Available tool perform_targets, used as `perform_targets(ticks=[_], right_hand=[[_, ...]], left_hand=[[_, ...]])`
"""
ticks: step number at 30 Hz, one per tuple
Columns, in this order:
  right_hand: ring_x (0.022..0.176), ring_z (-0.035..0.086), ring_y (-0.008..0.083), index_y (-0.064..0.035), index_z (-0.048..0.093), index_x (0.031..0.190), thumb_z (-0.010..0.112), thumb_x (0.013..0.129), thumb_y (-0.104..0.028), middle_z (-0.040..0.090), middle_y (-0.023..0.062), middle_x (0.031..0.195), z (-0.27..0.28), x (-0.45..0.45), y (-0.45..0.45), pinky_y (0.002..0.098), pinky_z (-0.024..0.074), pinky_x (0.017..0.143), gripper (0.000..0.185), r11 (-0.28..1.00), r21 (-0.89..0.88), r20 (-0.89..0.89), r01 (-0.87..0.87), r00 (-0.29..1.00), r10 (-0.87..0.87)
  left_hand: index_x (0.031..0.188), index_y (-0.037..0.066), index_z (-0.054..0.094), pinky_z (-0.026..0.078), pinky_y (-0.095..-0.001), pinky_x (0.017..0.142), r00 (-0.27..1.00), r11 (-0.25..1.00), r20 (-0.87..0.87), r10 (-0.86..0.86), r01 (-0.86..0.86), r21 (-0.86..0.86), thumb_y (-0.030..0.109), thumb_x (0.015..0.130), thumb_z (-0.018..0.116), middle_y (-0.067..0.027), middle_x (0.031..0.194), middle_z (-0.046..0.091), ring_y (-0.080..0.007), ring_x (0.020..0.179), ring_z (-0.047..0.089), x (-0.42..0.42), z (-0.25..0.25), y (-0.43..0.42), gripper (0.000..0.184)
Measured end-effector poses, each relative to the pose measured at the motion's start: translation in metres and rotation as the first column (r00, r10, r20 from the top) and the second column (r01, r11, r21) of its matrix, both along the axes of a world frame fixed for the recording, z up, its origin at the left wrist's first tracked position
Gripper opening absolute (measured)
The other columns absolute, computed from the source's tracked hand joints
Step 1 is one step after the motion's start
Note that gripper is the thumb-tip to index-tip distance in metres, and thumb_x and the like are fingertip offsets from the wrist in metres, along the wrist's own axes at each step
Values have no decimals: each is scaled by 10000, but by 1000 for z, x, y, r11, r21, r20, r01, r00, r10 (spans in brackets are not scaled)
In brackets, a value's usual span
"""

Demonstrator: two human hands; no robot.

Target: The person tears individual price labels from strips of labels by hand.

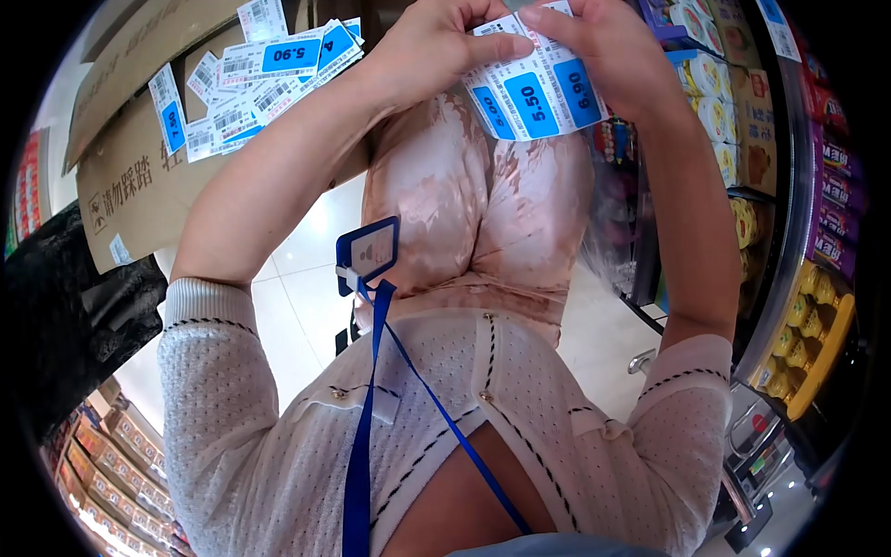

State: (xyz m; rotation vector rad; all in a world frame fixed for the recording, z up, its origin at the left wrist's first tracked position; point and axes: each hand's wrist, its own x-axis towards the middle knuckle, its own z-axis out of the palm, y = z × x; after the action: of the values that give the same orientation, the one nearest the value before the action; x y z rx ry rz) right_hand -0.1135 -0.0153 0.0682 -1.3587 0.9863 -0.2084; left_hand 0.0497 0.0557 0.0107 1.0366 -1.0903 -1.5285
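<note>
In front of my knees, both hands hold a sheet of paper price tags [535, 104] near the top of the view. The tags are white with blue price panels, reading 5.00, 5.50 and 6.90. My left hand [445, 45] pinches the sheet's left upper part, its thumb lying across the paper. On the other side, my right hand [605, 48] grips the upper right part with thumb and fingers closed. The fingertips of both hands nearly meet at the upper edge. Beyond my left forearm, several loose price tags [243, 110] lie in an overlapping pile on a cardboard box [125, 200].
Store shelves with packaged goods [713, 111] stand close at my right. Yellow-wrapped items [800, 325] sit in a display lower on that side. A blue lanyard with a badge [369, 249] hangs over my lap. More shelves [116, 455] appear at lower left, beyond the tiled floor [295, 306].
</note>
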Motion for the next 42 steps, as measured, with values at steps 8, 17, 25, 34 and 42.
perform_targets(ticks=[8,17,25,34,42], right_hand=[[649,618,112,52,606,952,595,862,-68,654,73,789,3,-2,2,234,493,568,151,997,-72,10,32,999,-32],[650,622,111,55,609,976,598,861,-66,660,82,809,3,-3,1,230,498,574,168,999,1,2,39,999,-39],[658,616,101,53,609,947,605,851,-39,657,76,806,5,-6,5,229,498,585,133,993,-102,3,61,998,-61],[650,596,98,51,616,927,609,848,-55,647,60,783,17,-1,11,231,481,577,132,985,-162,-74,54,995,-67],[710,618,114,38,596,988,602,845,-48,654,75,866,5,-16,-1,235,508,635,167,993,-73,87,89,993,-83]], left_hand=[[962,-26,644,473,-211,674,994,992,-44,-100,104,79,51,844,630,-44,859,665,-82,750,594,0,6,0,141],[963,-35,655,496,-226,704,997,994,-49,-66,70,81,20,846,608,-61,865,678,-96,772,621,0,2,0,137],[956,-32,658,499,-240,720,997,989,-29,-74,77,127,39,815,647,-71,870,681,-111,777,628,1,7,-2,158],[936,-41,663,505,-247,737,998,997,-35,-47,49,68,4,806,630,-78,859,683,-123,780,634,1,5,1,141],[1145,-30,556,461,-267,883,972,983,-183,-146,163,85,0,821,625,-68,1031,646,-129,948,600,1,5,-1,332]])
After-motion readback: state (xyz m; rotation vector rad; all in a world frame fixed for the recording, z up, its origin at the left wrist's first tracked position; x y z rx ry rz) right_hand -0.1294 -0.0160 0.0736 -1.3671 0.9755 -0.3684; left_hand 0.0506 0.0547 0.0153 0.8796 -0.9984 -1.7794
